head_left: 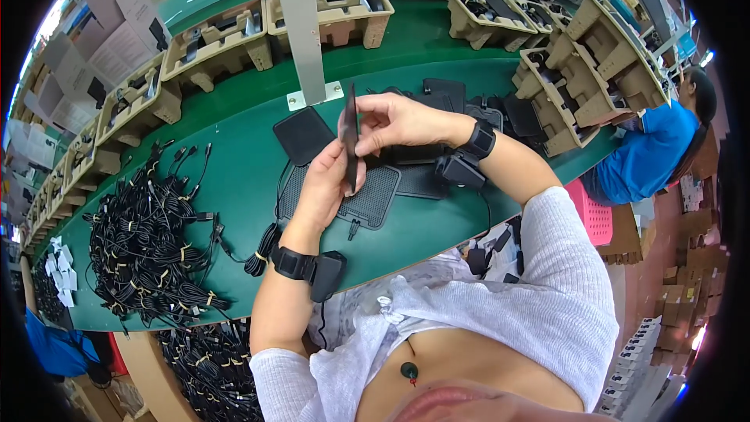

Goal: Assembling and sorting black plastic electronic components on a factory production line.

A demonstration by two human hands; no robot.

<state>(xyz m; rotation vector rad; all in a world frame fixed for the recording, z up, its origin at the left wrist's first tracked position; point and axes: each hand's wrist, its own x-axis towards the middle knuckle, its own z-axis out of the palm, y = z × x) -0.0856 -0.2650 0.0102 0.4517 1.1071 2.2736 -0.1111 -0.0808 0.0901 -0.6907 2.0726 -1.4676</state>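
Note:
A thin flat black panel (351,137) is held upright and seen nearly edge-on above the green table. My left hand (321,180) grips its lower part, with fingers behind it. My right hand (402,120) pinches its right face with curled fingers and thumb. Under my hands lies a black panel with a mesh-like surface (375,197). Another smooth black panel (303,136) rests just left of the held one. To the right, black flat pieces (444,95) form a loose pile, partly hidden by my right arm. A coiled black cable (262,256) lies beside my left wrist.
A large heap of tied black cables (148,242) covers the table's left side. A metal post (301,31) rises beyond my hands. Pulp trays (344,23) with black parts line the far side; more trays (574,94) stack at right. Co-workers in blue (652,148) flank the table.

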